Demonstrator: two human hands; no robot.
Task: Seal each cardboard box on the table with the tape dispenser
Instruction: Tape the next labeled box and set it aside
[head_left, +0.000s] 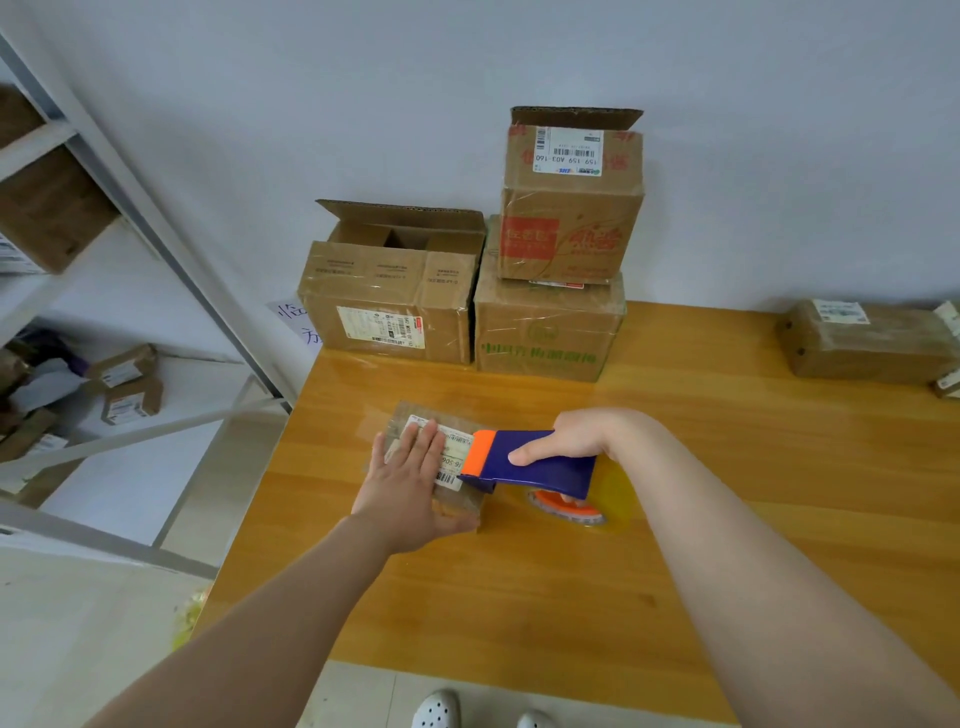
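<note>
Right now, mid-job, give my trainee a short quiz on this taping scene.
1. True or false: the left hand presses flat on the small box.
2. Which holds the tape dispenser? A: left hand. B: right hand. C: neither.
3. Fill in: the red-printed box stands on a lower box with ___ lettering.
Key: 1 true; 2 B; 3 green.

glossy wooden table, taped cardboard boxes
</note>
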